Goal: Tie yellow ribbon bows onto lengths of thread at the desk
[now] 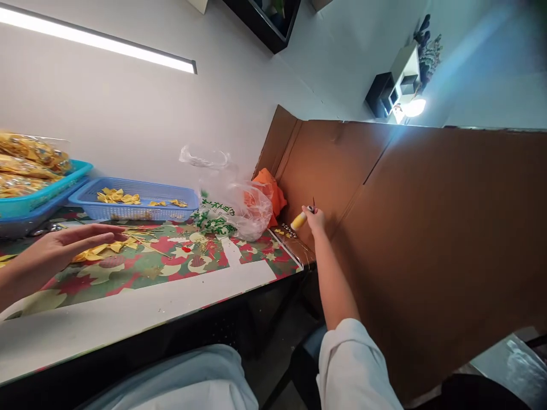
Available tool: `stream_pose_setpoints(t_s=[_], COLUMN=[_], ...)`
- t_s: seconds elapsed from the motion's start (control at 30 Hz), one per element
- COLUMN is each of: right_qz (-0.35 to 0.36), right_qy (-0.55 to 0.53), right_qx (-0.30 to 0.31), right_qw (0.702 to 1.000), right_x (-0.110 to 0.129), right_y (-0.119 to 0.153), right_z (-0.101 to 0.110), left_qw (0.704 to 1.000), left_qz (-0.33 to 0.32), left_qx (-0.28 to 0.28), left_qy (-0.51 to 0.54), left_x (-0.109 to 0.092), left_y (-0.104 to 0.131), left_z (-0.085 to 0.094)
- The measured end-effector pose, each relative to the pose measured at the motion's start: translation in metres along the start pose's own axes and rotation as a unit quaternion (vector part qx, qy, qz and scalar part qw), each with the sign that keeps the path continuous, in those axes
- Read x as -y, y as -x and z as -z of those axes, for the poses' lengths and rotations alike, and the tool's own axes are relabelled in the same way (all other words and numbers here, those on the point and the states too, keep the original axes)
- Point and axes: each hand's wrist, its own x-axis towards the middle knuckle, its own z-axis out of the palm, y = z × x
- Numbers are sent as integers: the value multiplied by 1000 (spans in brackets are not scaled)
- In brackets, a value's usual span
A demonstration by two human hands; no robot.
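At the table's right end, my right hand (314, 218) is closed around a small bottle (298, 221) with a yellow body, tilted, with a thin dark tip showing above the fingers. Below the bottle, small light beads lie in rows on a brown surface (294, 242). My left hand (85, 239) hovers at the left with its fingers stretched out, holding nothing. Just beyond and below its fingers are yellow folded pieces (105, 250) and several thin sticks (149, 246) on the patterned tablecloth (171, 273).
A blue basket (132, 213) with yellow pieces stands against the wall. Left of it, a turquoise basket (38, 197) holds bagged yellow items. A clear plastic bag (235, 208) and orange material (273, 196) lie beside a tall cardboard panel (410, 245) on the right.
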Motion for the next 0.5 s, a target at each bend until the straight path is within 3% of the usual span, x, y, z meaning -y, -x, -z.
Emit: stream_pose_setpoints(t_s=[0.1,0.27,0.5], right_qz=[-11,-43,-44], right_qy=[93,206,272], right_qx=[25,78,93], right_qw=[995,975,957], right_x=[-19,-39,-59], right_y=[-10,-9,-4], right_z=[8,-5,-11], left_qw=[1000,998,999], left_qz=[11,55,38], left_qx=[0,20,3], left_qy=[7,-11,-36], left_x=[13,35,17], left_y=[-11,-33,-20], left_z=[6,17,13])
